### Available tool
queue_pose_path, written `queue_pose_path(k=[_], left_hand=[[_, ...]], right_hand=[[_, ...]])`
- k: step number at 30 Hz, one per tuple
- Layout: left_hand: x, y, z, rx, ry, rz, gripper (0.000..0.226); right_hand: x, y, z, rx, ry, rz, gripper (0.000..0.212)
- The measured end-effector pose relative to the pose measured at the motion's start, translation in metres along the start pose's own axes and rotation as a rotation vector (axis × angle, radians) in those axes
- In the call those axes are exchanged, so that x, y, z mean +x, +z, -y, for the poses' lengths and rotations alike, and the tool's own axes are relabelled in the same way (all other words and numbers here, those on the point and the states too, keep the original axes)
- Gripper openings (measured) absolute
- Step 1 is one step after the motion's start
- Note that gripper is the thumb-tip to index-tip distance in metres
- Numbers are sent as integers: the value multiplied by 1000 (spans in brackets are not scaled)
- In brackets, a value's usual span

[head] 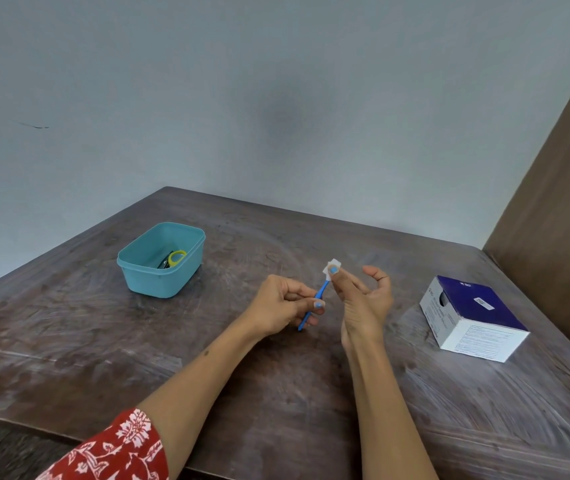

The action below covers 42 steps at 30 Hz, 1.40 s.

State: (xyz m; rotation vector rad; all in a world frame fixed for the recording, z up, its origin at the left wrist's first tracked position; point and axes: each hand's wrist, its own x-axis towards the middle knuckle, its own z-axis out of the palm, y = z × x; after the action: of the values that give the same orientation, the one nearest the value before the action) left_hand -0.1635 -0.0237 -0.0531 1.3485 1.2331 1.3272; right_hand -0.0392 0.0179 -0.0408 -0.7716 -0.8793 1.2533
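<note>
My left hand [282, 308] grips a thin blue stick-like tool [314, 304] above the middle of the dark wooden table [103, 341], holding it tilted with its upper end to the right. At that upper end my right hand [363, 299] pinches a small white pad [332, 265] between thumb and a finger; the other fingers are spread and loosely curled. The tool's tip is hidden by the pad and my thumb.
A teal plastic tub [161, 260] stands at the left, holding a yellow-handled item [177, 258]. A blue and white cardboard box [472, 317] lies at the right. A brown panel [560, 209] rises at the table's right edge; a grey wall is behind.
</note>
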Motion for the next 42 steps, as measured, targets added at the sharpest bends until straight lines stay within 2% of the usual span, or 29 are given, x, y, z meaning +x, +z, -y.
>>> queue_pose_path(k=[4, 7, 9, 11, 14, 19, 22, 24, 25, 27, 30, 33, 40, 42], left_hand=[[-1, 1, -1, 6, -8, 11, 5], [-2, 2, -1, -3, -24, -10, 3], [-3, 2, -4, -54, -36, -81, 6], [-4, 0, -8, -100, -22, -174, 6], [-4, -12, -18, -66, 29, -338, 17], [-5, -66, -46, 300, 119, -639, 14], [-8, -106, -62, 550, 113, -764, 17], [-9, -127, -69, 706, 79, -816, 10], [-10, -136, -71, 773, 49, -823, 3], [-9, -147, -71, 892, -46, -808, 19], [-8, -155, -69, 1039, -194, -753, 18], [-5, -156, -66, 1132, -264, -689, 34], [-3, -150, -66, 1227, -365, -621, 6], [-4, -152, -64, 1236, -394, -616, 12]], right_hand=[[0, 3, 1, 90, 12, -44, 47], [2, 1, 5, 268, 32, -155, 44], [2, -1, 6, 302, 31, -227, 43], [1, -2, 2, 231, 14, -261, 41], [-2, -2, -3, 143, 7, -222, 39], [1, -3, -9, 58, 30, -152, 32], [1, -2, -10, 34, 28, -127, 28], [0, -1, -10, 35, 37, -108, 27], [0, -1, -9, 34, 47, -96, 26], [-1, -1, -9, 25, 67, -74, 25], [-2, 0, -9, 16, 76, -51, 23], [-2, 0, -8, 16, 71, -40, 22], [-3, 2, -9, 15, 86, -25, 21], [-3, 3, -10, 22, 85, -19, 21]])
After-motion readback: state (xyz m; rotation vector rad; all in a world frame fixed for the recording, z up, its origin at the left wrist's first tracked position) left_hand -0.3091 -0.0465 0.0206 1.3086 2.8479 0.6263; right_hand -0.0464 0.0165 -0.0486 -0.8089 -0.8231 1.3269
